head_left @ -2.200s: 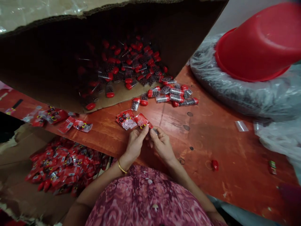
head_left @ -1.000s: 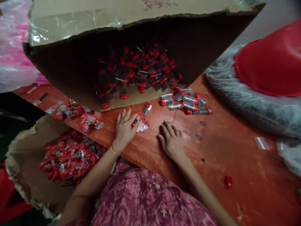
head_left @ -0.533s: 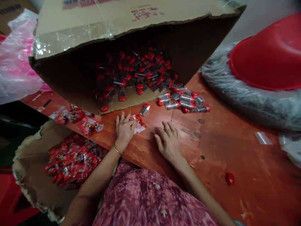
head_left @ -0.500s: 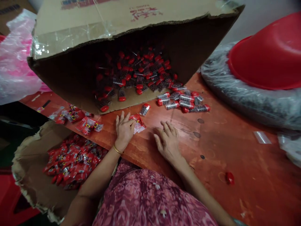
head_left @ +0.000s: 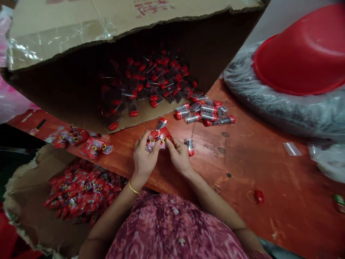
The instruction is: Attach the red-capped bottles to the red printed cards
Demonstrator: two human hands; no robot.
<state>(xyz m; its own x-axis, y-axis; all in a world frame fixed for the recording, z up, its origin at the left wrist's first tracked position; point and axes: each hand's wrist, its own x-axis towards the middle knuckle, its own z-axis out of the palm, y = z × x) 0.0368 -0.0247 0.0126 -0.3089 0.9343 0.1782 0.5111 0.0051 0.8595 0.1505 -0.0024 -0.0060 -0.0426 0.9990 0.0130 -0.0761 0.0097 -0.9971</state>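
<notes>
A small red printed plastic packet (head_left: 167, 133) is pinched between both of my hands above the table. My left hand (head_left: 143, 158), with a bangle on its wrist, grips the packet's left side. On the other side, my right hand (head_left: 180, 155) closes its thumb and fingers on the right edge. Just behind the packet lies a clear tube with a red end (head_left: 161, 123). Another clear tube with dark contents (head_left: 189, 147) rests beside my right fingers. Whether anything is inside the packet cannot be made out.
A cardboard box (head_left: 64, 43) on its side opens toward me, with many red-capped tubes (head_left: 208, 116) spilling out. Filled red packets (head_left: 94, 145) lie at the table's left edge. Below stands a torn carton (head_left: 24, 187) of packets. A red tub (head_left: 299, 54) is at right.
My right hand has come left from the table and closed on the packet. The packet is now lifted between both hands. A tube shows where my right hand was.
</notes>
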